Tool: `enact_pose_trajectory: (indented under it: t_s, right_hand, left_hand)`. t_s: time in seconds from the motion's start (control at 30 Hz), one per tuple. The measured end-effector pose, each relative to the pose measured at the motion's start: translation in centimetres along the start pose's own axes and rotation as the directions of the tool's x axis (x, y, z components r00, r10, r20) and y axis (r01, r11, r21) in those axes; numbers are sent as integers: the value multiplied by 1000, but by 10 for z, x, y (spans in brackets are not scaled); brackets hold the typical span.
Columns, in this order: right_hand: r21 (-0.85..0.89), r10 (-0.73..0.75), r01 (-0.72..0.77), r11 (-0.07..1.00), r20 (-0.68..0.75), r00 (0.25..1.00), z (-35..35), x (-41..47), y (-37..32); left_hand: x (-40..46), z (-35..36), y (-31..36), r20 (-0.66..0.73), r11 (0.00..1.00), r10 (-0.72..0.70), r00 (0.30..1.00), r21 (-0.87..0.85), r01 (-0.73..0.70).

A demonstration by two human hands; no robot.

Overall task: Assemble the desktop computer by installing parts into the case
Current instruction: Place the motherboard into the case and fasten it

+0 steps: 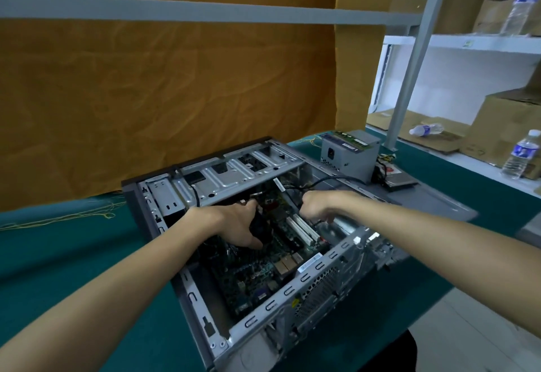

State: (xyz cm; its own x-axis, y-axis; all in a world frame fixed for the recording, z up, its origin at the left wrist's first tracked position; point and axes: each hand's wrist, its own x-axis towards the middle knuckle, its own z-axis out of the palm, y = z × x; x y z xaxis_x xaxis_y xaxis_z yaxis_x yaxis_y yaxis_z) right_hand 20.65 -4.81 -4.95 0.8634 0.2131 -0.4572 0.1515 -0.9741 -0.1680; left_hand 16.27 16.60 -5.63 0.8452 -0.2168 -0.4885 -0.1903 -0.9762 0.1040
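Note:
An open grey computer case (319,272) lies on its side on the green table, with the green motherboard (260,272) exposed inside. My left hand (237,222) reaches into the case and grips a black part, likely the cooler (260,226), over the board. My right hand (319,205) is curled above the white expansion slots (304,229), with a black cable (330,180) running to it; its fingertips are hidden. A grey power supply (348,152) stands on the table behind the case.
A drive (399,180) with loose wires lies beside the power supply. An orange cloth hangs behind the table. White shelves at right carry cardboard boxes (503,126) and water bottles (521,155). A grey panel (436,205) lies right of the case.

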Motion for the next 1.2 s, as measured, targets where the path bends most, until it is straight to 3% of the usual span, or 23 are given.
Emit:
enact_pose_trajectory:
  t_s: [0.2, 0.5, 0.67, 0.87, 1.0, 1.03, 1.1, 1.17, 1.2]
  right_hand:
    - [72, 0, 11, 997, -142, 990, 4, 33, -6]
    - [-278, -164, 88, 956, -261, 951, 4, 27, -8]
    - [-613, -356, 106, 783, -302, 884, -10, 3, -6]
    - [-644, -441, 121, 755, -363, 820, -27, -15, 4]
    - [-769, -569, 46, 637, -430, 701, -26, -26, 19]
    - [-772, -552, 11, 635, -443, 706, -25, -26, 24]
    - [-702, -394, -84, 707, -489, 778, -22, -27, 35]
    - [-491, -155, -164, 855, -545, 824, -20, -28, 45]
    - [-352, -64, -159, 922, -543, 837, -20, -30, 49]
  left_hand:
    - [-3, 4, 0, -32, 998, 51, 998, 37, -50]
    - [-7, 4, -2, -62, 996, 66, 996, 59, -63]
    - [-9, 3, -1, -65, 993, 90, 994, 84, -84]
    - [-9, -1, 7, -155, 988, 125, 980, 114, -108]
    - [-14, 2, 23, -205, 971, 150, 967, 212, -106]
    - [-16, 0, 28, -265, 957, 222, 938, 246, -157]
    - [-21, -9, 34, -476, 922, 381, 792, 253, -292]
    - [-20, -21, 33, -659, 902, 429, 617, 277, -331]
    - [-18, -26, 31, -698, 903, 428, 574, 305, -302]
